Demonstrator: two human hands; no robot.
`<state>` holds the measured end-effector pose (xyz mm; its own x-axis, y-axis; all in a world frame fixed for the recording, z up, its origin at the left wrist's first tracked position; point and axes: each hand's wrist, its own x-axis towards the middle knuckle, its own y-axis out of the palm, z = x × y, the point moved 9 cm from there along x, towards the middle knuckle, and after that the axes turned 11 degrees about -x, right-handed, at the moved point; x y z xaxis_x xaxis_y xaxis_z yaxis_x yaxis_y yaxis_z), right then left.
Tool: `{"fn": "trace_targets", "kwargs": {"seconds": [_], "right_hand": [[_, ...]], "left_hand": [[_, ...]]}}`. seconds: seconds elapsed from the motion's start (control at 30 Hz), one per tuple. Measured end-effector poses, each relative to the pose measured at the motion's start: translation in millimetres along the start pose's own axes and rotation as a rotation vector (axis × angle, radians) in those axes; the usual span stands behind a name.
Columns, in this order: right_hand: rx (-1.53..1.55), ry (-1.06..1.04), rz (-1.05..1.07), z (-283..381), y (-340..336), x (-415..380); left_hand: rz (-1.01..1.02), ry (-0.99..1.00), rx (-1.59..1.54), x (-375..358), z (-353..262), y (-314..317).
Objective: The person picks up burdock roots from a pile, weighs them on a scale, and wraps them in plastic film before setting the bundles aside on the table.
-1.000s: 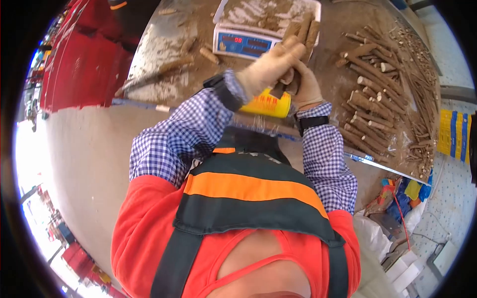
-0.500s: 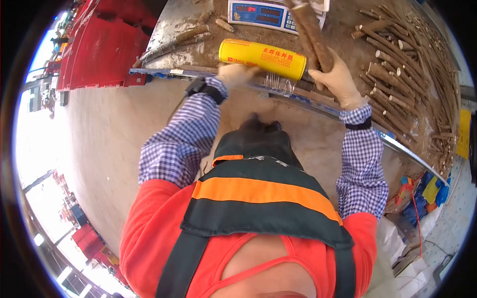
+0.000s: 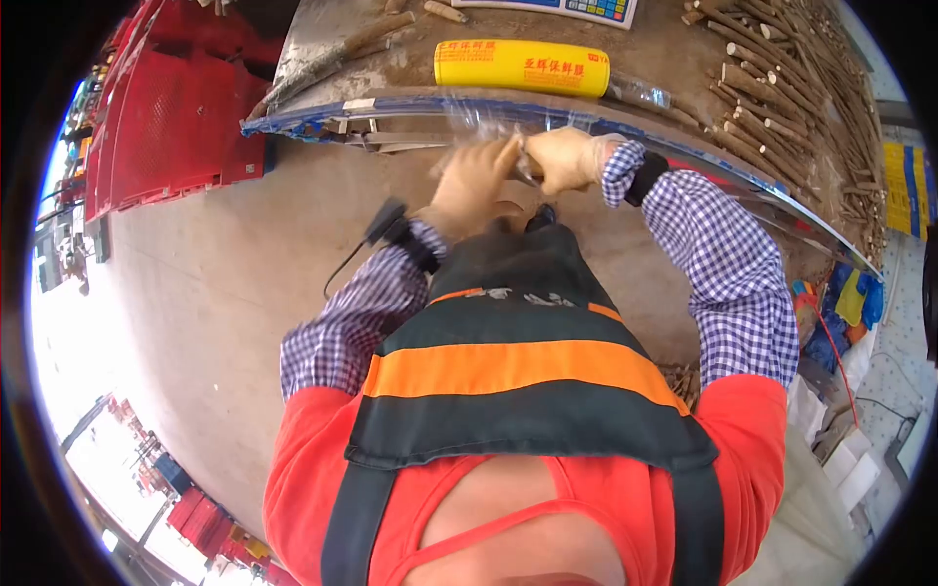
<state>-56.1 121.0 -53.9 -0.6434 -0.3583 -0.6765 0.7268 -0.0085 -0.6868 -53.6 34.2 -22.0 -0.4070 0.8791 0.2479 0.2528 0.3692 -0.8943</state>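
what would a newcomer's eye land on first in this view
Probably the bright yellow roll lying near the table's front edge. Next, the orange band across the dark apron, below the two hands. The pile of brown sticks at the table's right side also stands out.

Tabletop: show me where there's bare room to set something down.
The widest bare patch of the tabletop lies between the scale, the yellow roll and the stick pile. A smaller one sits between the roll's left end and the long stick. Crowded: the right side, under piled sticks.
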Motion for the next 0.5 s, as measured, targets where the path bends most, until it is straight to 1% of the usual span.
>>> {"fn": "trace_targets", "kwargs": {"seconds": [0.07,0.1,0.17,0.2,0.27,0.3,0.33,0.37,0.4,0.43,0.47,0.5], "right_hand": [[-0.113,-0.025,-0.081,-1.0,19.1,-0.3],[-0.107,-0.014,-0.07,2.2,12.7,-15.3],[0.119,-0.044,-0.153,11.1,-15.5,-45.6],[0.115,-0.041,-0.148,26.7,-8.4,-53.2],[-0.643,0.188,-0.795,63.2,-35.6,-86.2],[-0.629,0.345,-0.588,59.5,-9.9,-53.2],[-0.687,0.588,-0.599,37.8,13.8,-16.6],[-0.563,0.577,-0.616,29.9,27.7,-6.6],[-0.453,0.548,-0.638,19.4,28.3,-3.5],[-0.464,0.551,-0.651,14.6,21.6,-13.0],[-0.134,0.424,-0.689,8.3,16.7,-27.1],[0.192,0.285,-0.719,1.8,7.8,-35.0]], "left_hand": [[0.374,-0.18,0.017,5.3,19.0,56.4],[0.377,-0.172,0.002,12.0,16.2,45.3],[0.44,-0.11,-0.314,30.9,11.3,21.2],[0.502,-0.155,-0.463,32.5,22.0,18.4],[0.896,-0.072,-0.546,40.6,41.4,42.9],[0.903,-0.064,-0.544,43.0,32.7,33.6],[1.042,-0.14,-0.548,42.7,20.8,26.4],[1.168,-0.223,-0.552,40.1,13.4,23.2],[1.073,-0.119,-0.37,39.8,21.5,40.6],[0.834,-0.086,-0.127,35.0,12.8,35.1],[0.59,-0.042,0.11,35.8,0.6,22.6],[0.578,-0.028,0.126,44.7,5.7,31.1]]}}
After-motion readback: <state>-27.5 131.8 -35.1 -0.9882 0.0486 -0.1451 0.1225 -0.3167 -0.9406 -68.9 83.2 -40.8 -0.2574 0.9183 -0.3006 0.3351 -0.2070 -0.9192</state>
